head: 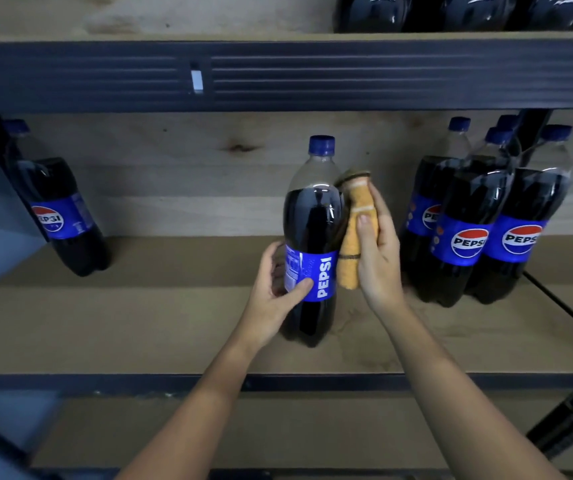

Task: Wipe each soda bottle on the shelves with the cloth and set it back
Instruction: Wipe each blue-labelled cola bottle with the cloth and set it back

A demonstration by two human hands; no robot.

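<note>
Head view: at the centre of the frame the left hand (278, 289) gripped a bottle (312, 244) by its label, standing on the middle shelf (174, 323). The right hand (376, 251) clutched a folded orange cloth (356, 233), pressed against the bottle's right side. This bottle seemed mid-wipe. A cluster of bottles (479, 220) at right, one (58, 206) at left and a row (468, 12) on the top shelf probably remained. All held dark soda, caps on.

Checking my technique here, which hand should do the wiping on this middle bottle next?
Right. The right hand already holds the cloth against the bottle, while the left hand grips its label, steadying it.
</note>
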